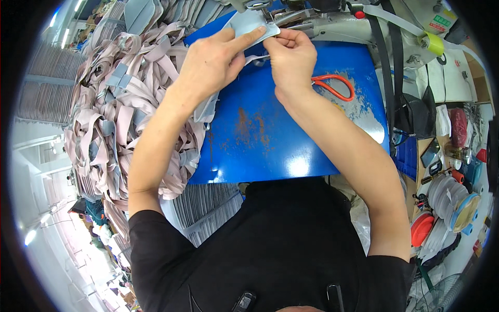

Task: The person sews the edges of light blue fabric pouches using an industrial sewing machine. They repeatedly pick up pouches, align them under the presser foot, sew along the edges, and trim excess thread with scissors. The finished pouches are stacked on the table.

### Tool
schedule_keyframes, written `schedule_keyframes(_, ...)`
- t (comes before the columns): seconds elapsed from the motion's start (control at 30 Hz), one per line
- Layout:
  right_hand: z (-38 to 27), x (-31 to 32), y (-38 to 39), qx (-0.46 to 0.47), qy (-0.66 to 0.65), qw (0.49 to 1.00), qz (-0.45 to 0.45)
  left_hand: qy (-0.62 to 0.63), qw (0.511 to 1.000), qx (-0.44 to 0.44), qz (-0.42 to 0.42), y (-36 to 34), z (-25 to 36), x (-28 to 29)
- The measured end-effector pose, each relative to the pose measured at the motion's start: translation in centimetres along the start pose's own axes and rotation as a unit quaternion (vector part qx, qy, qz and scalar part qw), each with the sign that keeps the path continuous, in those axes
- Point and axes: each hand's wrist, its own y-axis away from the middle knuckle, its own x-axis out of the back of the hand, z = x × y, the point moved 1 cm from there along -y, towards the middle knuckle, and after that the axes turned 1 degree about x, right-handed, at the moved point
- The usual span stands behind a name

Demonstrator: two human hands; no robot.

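At the sewing machine (317, 26) lies a light grey-blue fabric piece (244, 23) with a pale edge. My left hand (215, 54) is closed on its near side, the index finger stretched along the top of the cloth and the other fingers curled. Just right of it, my right hand (292, 57) pinches the corner of the same piece between thumb and fingers. A thin pale strip hangs between both hands. Exactly what the right fingertips grip is partly hidden. Red-handled scissors (340, 96) lie beside my right wrist, their blades hidden behind it.
A worn blue tabletop (249, 156) spreads below my hands. On the left, a big tangled heap of pink and grey straps (119, 109) reaches its edge, with stacked grey pieces (47, 83) beyond. Black straps (387, 78) hang at the right, near shelves of spools (449, 197).
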Motion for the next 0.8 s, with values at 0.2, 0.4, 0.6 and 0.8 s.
schedule_keyframes(0.2, -1.8, 2.4, -0.4, -0.076, 0.087, 0.986, -0.118, -0.019, 0.991, -0.121, -0.056, -2.2, -1.7, 3.0)
schedule_keyframes(0.4, -4.1, 3.7, -1.5, -0.17, 0.123, 0.959, -0.19, -0.079, 0.975, -0.172, -0.115, -3.6, -1.1, 4.0)
schedule_keyframes(0.6, -3.8, 2.4, -1.6, -0.207, 0.081, 0.967, -0.128, -0.132, 0.974, -0.151, -0.102, -4.2, 0.4, 3.4)
schedule_keyframes(0.8, -3.2, 2.4, -1.9, -0.207, 0.067, 0.969, -0.117, -0.139, 0.979, -0.123, -0.083, -4.0, 0.5, 1.7)
